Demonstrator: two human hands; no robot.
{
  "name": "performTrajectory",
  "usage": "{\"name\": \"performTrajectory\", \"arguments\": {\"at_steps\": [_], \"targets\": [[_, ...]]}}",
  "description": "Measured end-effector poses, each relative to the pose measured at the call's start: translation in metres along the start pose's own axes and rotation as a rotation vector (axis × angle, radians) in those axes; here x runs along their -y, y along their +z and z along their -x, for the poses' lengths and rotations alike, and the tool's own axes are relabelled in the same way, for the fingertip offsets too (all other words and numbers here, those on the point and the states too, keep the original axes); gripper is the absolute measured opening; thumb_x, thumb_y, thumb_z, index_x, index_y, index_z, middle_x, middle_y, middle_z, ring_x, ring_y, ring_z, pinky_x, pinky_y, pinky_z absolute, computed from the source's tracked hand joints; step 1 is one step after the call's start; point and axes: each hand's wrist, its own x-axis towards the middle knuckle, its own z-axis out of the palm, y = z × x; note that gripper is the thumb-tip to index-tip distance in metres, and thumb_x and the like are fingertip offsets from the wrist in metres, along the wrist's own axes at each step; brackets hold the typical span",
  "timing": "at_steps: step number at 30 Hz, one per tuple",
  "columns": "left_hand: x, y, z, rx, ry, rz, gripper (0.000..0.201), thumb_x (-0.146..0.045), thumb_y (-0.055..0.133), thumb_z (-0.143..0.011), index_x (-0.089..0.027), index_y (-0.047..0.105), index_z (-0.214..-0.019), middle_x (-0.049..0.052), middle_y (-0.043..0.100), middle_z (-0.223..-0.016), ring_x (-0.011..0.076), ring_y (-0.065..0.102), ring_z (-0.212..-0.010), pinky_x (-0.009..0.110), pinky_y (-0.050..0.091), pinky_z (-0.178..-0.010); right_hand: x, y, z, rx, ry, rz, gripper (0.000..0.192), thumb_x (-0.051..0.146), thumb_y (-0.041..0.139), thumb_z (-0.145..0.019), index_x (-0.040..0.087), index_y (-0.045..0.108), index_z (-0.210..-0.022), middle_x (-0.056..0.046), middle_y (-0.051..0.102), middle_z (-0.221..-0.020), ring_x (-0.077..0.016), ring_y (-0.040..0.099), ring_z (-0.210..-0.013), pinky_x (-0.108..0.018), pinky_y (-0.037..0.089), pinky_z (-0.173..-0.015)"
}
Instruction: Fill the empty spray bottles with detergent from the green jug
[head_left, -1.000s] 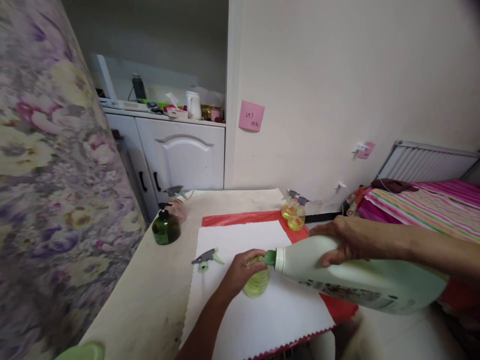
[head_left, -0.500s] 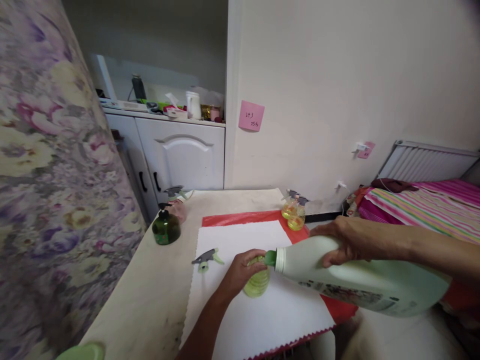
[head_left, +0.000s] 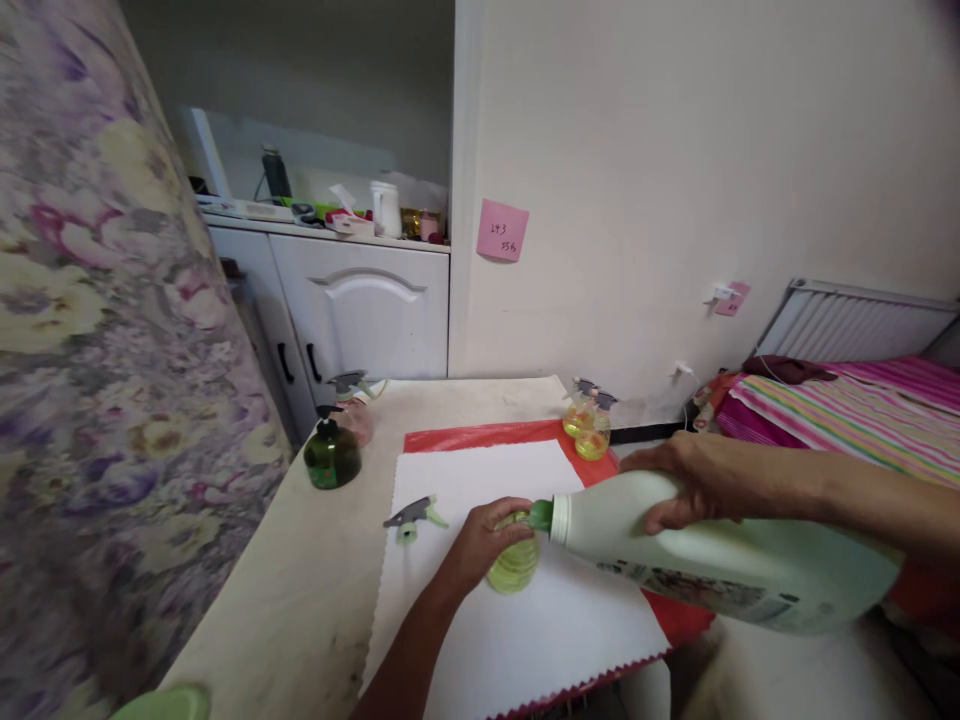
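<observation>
My left hand (head_left: 484,543) grips a small round yellow-green bottle (head_left: 515,567) that stands uncapped on a white cloth (head_left: 525,640). My right hand (head_left: 686,480) holds a large pale-green jug (head_left: 720,560), tipped nearly flat, its green spout (head_left: 538,515) right at the small bottle's mouth. A grey spray-trigger top (head_left: 414,517) lies loose on the cloth, left of my left hand.
A dark green pump bottle (head_left: 331,455) and a pinkish spray bottle (head_left: 354,412) stand at the table's far left. Two yellow spray bottles (head_left: 589,428) sit on the red mat (head_left: 480,437) at the far edge. Floral curtain (head_left: 97,330) left, bed (head_left: 847,410) right.
</observation>
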Motion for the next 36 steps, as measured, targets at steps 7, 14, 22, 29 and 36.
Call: {"name": "performTrajectory", "arguments": {"at_steps": [7, 14, 22, 29, 36], "targets": [[0.0001, -0.0001, 0.0008, -0.003, 0.011, -0.013, 0.022, -0.024, 0.069, -0.075, -0.019, 0.072, -0.096, 0.004, 0.072, -0.094, 0.0216, 0.062, -0.09, 0.031, 0.043, -0.083, -0.0026, 0.0027, -0.0028, -0.031, -0.004, 0.004, 0.042, 0.05, 0.069, -0.076, 0.027, 0.067, -0.11, -0.003, 0.073, -0.081, -0.0212, 0.065, -0.068, -0.024, 0.043, -0.052], [0.003, -0.0006, -0.0005, -0.014, -0.012, 0.01, 0.024, -0.023, 0.069, -0.074, -0.018, 0.072, -0.097, 0.004, 0.071, -0.094, 0.0208, 0.062, -0.088, 0.03, 0.043, -0.081, -0.0044, 0.0044, -0.0022, -0.054, -0.038, -0.026, 0.038, 0.047, 0.068, -0.077, 0.027, 0.069, -0.109, -0.002, 0.074, -0.079, -0.02, 0.065, -0.066, -0.024, 0.041, -0.051], [-0.0029, 0.0003, 0.0005, -0.014, -0.004, -0.016, 0.024, -0.024, 0.069, -0.074, -0.018, 0.072, -0.097, 0.005, 0.072, -0.095, 0.0218, 0.062, -0.09, 0.032, 0.043, -0.083, -0.0082, 0.0054, -0.0039, -0.057, -0.03, -0.062, 0.042, 0.044, 0.072, -0.074, 0.028, 0.069, -0.112, -0.002, 0.075, -0.082, -0.0218, 0.065, -0.068, -0.026, 0.043, -0.053], [0.0001, 0.0, 0.0002, -0.005, 0.014, -0.027, 0.023, -0.024, 0.068, -0.075, -0.018, 0.073, -0.097, 0.005, 0.072, -0.095, 0.022, 0.062, -0.09, 0.032, 0.044, -0.083, -0.0067, 0.005, -0.0033, -0.083, -0.047, -0.092, 0.036, 0.043, 0.074, -0.072, 0.027, 0.073, -0.104, -0.002, 0.075, -0.078, -0.0208, 0.065, -0.066, -0.025, 0.042, -0.05], [0.0006, -0.0004, -0.0011, -0.001, 0.014, -0.024, 0.023, -0.023, 0.068, -0.075, -0.02, 0.073, -0.097, 0.004, 0.073, -0.095, 0.0219, 0.063, -0.091, 0.032, 0.044, -0.084, -0.0091, 0.0056, -0.004, -0.048, -0.036, -0.074, 0.04, 0.049, 0.072, -0.073, 0.028, 0.07, -0.107, -0.003, 0.074, -0.081, -0.0231, 0.067, -0.07, -0.026, 0.046, -0.054]]}}
